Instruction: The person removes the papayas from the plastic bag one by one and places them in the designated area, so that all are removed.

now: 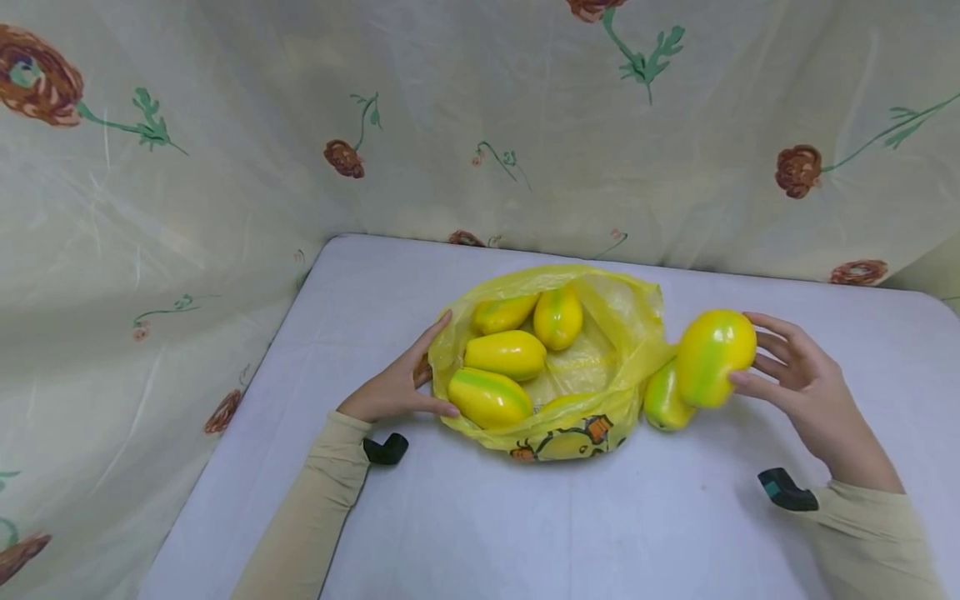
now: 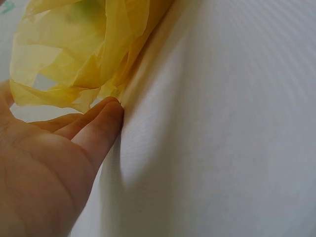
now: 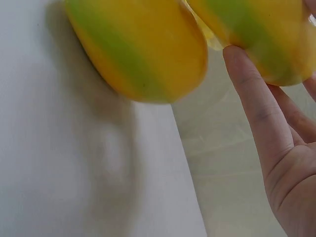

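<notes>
A yellow plastic bag (image 1: 637,321) with a cartoon print lies on its base, its mouth facing up, and several glossy yellow-green papaya-like fruits (image 1: 491,398) lie inside. At the bag's left rim is my left hand (image 1: 390,387), thumb and fingers spread wide along the edge. The left wrist view has its fairly straight fingertips right at the yellow plastic. My right hand (image 1: 821,396) holds one papaya-like fruit (image 1: 716,358) between thumb and fingertips, right of the bag. Another such fruit (image 1: 663,404) sits beside the bag, partly hidden behind the held one.
The white-covered table (image 1: 570,525) carries the bag and fruits. Behind and to the left hangs a pale curtain (image 1: 247,75) with a flower print, close to the table's back edge. Black wrist devices (image 1: 787,490) are on both wrists.
</notes>
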Tool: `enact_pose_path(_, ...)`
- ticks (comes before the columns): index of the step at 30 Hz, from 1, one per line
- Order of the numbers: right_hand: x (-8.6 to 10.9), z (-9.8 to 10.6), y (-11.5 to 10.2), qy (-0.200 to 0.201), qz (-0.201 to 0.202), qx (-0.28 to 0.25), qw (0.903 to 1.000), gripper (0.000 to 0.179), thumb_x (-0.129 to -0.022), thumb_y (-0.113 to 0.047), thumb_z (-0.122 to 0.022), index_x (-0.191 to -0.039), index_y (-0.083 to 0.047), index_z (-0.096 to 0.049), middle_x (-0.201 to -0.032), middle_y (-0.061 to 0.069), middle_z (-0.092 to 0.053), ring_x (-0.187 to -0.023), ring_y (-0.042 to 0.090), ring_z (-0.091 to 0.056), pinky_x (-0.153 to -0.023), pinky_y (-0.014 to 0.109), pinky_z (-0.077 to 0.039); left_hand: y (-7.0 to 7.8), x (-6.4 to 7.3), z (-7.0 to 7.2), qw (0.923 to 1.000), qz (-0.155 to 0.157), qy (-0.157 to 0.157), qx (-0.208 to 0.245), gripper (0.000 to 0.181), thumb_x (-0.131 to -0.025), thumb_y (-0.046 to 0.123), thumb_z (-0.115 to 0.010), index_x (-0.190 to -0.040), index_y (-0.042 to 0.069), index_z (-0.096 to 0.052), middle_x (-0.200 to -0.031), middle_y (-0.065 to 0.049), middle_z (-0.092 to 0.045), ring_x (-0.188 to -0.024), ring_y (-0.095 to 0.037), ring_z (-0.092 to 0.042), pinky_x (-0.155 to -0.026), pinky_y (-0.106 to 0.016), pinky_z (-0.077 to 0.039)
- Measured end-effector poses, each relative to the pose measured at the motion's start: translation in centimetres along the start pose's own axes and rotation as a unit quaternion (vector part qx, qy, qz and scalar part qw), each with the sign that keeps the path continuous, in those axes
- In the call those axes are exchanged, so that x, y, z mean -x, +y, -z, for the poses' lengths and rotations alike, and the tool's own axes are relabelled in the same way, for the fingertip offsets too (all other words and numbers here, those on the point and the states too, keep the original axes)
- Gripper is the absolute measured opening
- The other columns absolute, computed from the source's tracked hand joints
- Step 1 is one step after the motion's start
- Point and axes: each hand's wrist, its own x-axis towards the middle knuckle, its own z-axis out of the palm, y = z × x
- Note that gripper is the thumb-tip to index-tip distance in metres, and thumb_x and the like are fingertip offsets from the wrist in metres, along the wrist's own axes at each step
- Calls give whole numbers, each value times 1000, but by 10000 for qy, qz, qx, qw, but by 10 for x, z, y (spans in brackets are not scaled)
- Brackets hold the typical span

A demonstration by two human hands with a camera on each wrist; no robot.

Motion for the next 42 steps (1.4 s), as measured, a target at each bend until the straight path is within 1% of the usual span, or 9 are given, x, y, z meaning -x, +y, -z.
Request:
enact_pose_path(6, 3, 12, 10, 35, -98, 243, 9997, 74, -100, -20, -70, -162, -33, -32, -165, -2, -38, -115, -14, -49, -82, 3, -53, 1, 0, 0, 10000, 7, 3, 24, 131, -73, 18, -96, -162, 52, -5, -174, 14, 4, -162, -19, -15, -131, -45, -22)
enact_pose_path(16, 4, 24, 26, 27, -356, 236, 9991, 74, -102, -25, -67, -163, -38, -28, -167, -10, -35, -113, -17, -47, -81, 0, -50, 3, 1, -1, 10000, 8, 14, -25, 131, -75, 16, -95, -162, 51, -4, -174, 13, 4, -162, -20, -14, -132, -45, -22)
enact_pose_path(19, 3, 25, 30, 47, -436, 310, 9986, 74, -102, -28, -66, -164, -40, -25, -169, -10, -32, -116, -16, -47, -81, -2, -48, 3, 1, -1, 10000, 21, 11, -34, 130, -75, 16, -95, -162, 51, -4, -174, 14, 4, -162, -20, -14, -132, -45, -22)
enact_pose_path(25, 1, 26, 35, 81, -609, 501, 9969, 77, -101, -38, -66, -164, -43, -21, -171, -5, -29, -128, -6, -48, -81, -3, -46, 3, 2, -1, 10000, 15, 5, -28, 130, -75, 16, -94, -162, 51, -4, -174, 14, 4, -162, -20, -16, -132, -45, -22)
enact_pose_path(29, -1, 26, 38, 57, -777, 423, 9961, 78, -101, -40, -66, -163, -44, -19, -171, -1, -29, -123, -9, -46, -80, -3, -46, 3, 2, -1, 10000, 12, 9, -36, 130, -75, 16, -94, -162, 51, -4, -174, 14, 5, -162, -19, -14, -132, -46, -21)
enact_pose_path(31, -2, 26, 40, 94, -840, 395, 9956, 77, -101, -41, -66, -162, -43, -20, -172, -1, -28, -119, -10, -45, -80, -2, -46, 3, 1, -1, 10000, -4, 13, -49, 130, -76, 16, -94, -163, 50, -4, -174, 14, 5, -162, -20, -13, -132, -47, -20)
enact_pose_path(36, -5, 22, 42, 170, -660, 541, 9962, 74, -101, -42, -66, -163, -38, -26, -170, -3, -29, -116, -9, -43, -80, -3, -44, 3, 1, -1, 9999, 32, 42, -99, 129, -76, 18, -94, -163, 49, -4, -174, 15, 4, -162, -19, -13, -132, -46, -21)
enact_pose_path(39, -6, 19, 42, 169, -477, 619, 9968, 72, -101, -40, -66, -163, -37, -28, -168, 1, -31, -115, -8, -44, -80, -4, -42, 3, 1, -1, 9999, 52, 43, -100, 129, -76, 18, -94, -163, 49, -4, -174, 15, 4, -162, -18, -13, -132, -45, -21)
enact_pose_path(42, -6, 17, 41, 146, -430, 673, 9967, 72, -101, -40, -66, -163, -38, -30, -167, 3, -32, -115, -8, -43, -80, -4, -42, 3, 1, -1, 10000, 48, 36, -75, 130, -75, 18, -95, -163, 49, -4, -174, 16, 4, -162, -18, -13, -132, -45, -21)
